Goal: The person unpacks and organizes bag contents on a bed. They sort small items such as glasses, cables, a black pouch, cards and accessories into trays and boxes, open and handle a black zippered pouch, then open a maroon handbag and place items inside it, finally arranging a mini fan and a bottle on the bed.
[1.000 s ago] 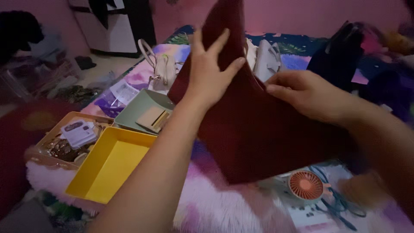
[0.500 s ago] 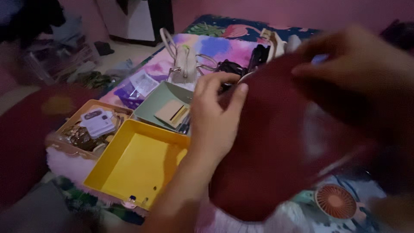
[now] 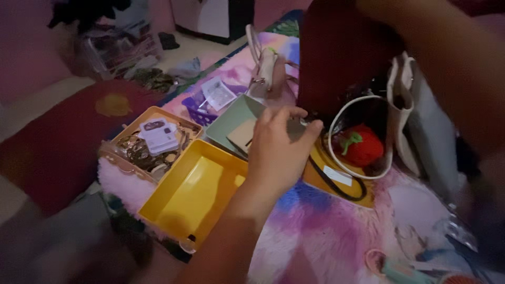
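1. Your left hand (image 3: 279, 152) hovers over the green tray (image 3: 231, 118), fingers (image 3: 294, 117) loosely spread, holding nothing.
2. Your right arm lifts the dark red bag (image 3: 336, 47) at the top; whether those fingers are clenched, I cannot tell.
3. A white labelled packet (image 3: 159, 135) lies in the orange tray (image 3: 131, 123), beside the empty yellow tray (image 3: 192, 192).

The yellow tray (image 3: 184, 197) is plain bright yellow inside and out. Beside it, the orange tray (image 3: 129, 126) is a duller orange-tan, and the green tray (image 3: 231, 118) is pale sage. The fluffy blanket (image 3: 326, 231) shows blotches of pink, purple, blue and white. The strawberry plush (image 3: 362, 147) is red with a green leaf. The cloth bag (image 3: 342, 52) is dark maroon. The small handbag (image 3: 263, 68) is cream. The floor mat (image 3: 58, 142) is deep red with 1 yellow patch.
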